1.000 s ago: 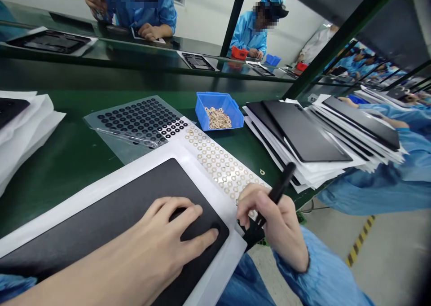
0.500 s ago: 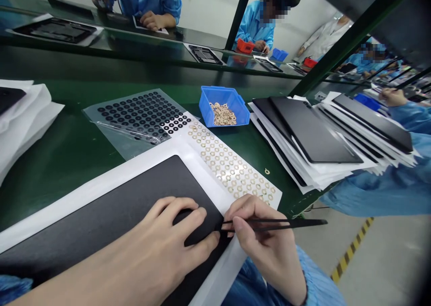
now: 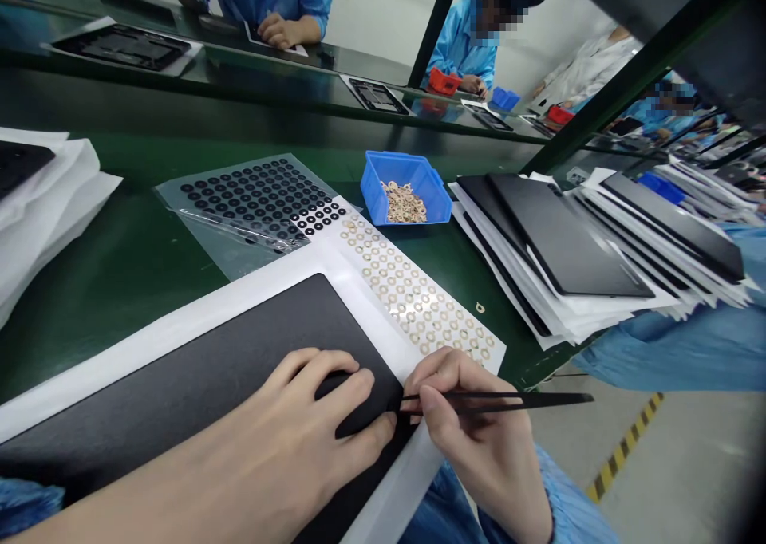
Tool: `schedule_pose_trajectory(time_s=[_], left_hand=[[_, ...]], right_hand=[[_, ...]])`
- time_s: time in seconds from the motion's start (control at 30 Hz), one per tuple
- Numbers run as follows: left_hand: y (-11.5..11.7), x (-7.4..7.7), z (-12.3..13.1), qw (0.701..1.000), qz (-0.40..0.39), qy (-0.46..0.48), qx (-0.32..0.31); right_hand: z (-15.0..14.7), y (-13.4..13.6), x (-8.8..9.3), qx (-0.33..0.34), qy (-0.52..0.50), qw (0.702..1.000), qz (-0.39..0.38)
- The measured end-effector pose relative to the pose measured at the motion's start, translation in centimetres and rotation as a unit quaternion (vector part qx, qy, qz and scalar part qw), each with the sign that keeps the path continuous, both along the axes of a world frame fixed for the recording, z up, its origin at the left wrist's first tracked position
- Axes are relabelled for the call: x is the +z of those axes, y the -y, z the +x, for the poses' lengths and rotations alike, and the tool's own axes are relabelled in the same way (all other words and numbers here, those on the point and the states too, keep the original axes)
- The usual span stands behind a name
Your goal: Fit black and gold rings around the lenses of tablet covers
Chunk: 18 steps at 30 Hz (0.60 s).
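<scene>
A flat black panel [image 3: 239, 344] lies on white paper [image 3: 144, 340] in front of me. My left hand [image 3: 317, 424] rests on it with the fingers apart and slightly bent, fingertips near the right edge. Black tweezers [image 3: 538, 401] are pinched in my right hand [image 3: 487, 440], their tips at that edge close to my left fingertips. What the tips touch is too small to make out. Just beyond the panel lie a white sheet of pale ring-shaped pieces [image 3: 400, 289] and a sheet of black ring stickers [image 3: 251, 189], partly under clear film.
A blue bin [image 3: 373, 189] holds small tan rings [image 3: 404, 203]; one loose ring [image 3: 479, 308] lies nearby. Black panels interleaved with paper [image 3: 574, 241] are stacked at right, more papers [image 3: 65, 201] at left. Co-workers sit across the line, behind a green post [image 3: 436, 29].
The whole view has shifted slightly, so things appear a little further right. Both hands and the tweezers keep almost the same place on the panel. A co-worker's hand at far right no longer shows.
</scene>
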<state>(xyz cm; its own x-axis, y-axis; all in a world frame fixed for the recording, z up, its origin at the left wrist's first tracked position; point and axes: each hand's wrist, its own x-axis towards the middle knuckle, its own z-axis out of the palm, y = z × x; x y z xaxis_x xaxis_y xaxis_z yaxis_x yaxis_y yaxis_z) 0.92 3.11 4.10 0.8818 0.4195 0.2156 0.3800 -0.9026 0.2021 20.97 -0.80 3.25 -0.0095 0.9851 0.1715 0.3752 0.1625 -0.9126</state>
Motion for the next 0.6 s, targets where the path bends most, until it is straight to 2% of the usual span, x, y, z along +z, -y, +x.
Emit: schedule_pose_trajectory(time_s=[0.17, 0.6], left_hand=[[0.0, 0.0, 0.0, 1.0, -0.008, 0.0, 0.001], [0.0, 0.1, 0.0, 0.999, 0.03, -0.022, 0.013]], right_hand=[[0.0, -0.1, 0.1, 0.004, 0.008, 1.0, -0.007], [1.0, -1.7, 0.5, 0.114, -0.017, 0.993, -0.028]])
